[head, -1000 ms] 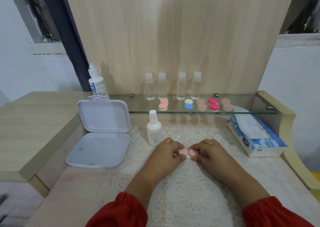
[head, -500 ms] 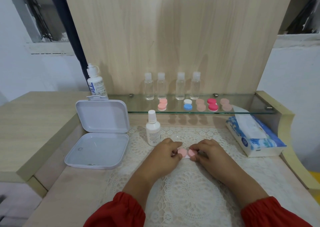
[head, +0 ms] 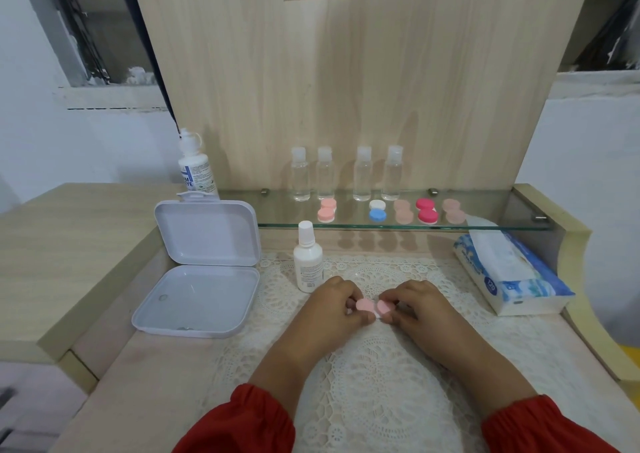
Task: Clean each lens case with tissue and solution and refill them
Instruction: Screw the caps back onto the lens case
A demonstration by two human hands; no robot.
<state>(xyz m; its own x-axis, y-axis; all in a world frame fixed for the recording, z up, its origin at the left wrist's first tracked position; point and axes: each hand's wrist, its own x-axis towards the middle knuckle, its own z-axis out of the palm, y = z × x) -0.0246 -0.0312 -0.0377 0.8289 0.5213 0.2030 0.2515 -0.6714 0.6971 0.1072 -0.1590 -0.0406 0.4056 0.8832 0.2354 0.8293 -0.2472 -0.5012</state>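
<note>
1. The pink lens case (head: 373, 306) lies flat on the lace mat (head: 381, 383) right in front of me, low on the worktop, so I can work both of its round caps at once without lifting it.
2. My left hand (head: 332, 309) pinches the left cap between thumb and curled fingers; my right hand (head: 414, 309) pinches the right cap the same way. I judge I am either loosening or tightening the caps; which one I cannot tell from here.
3. The small white dropper bottle (head: 307, 258) stands upright just beyond my left hand, near enough to reach for the solution without hunting for it.
4. The tissue pack (head: 509, 272) sits to the right of the mat, one sheet (head: 485, 245) already poking up, ready to be pulled with my right hand for wiping.
5. The white hinged box (head: 197, 300) lies open to the left, lid propped back; I take it as a spot for set-aside parts, though only something small lies at its front edge.
6. On the glass shelf (head: 502, 224) behind, five more lens cases wait in a row: a pale pink one (head: 327, 210), a white-and-blue one (head: 377, 210), a dull peach one (head: 402, 211), a bright red-pink one (head: 427, 210) and another peach one (head: 453, 211). They are kept apart from the one in hand.
7. Four clear bottles (head: 343, 175) stand behind them, and a larger solution bottle (head: 195, 167) at the shelf's left end.
</note>
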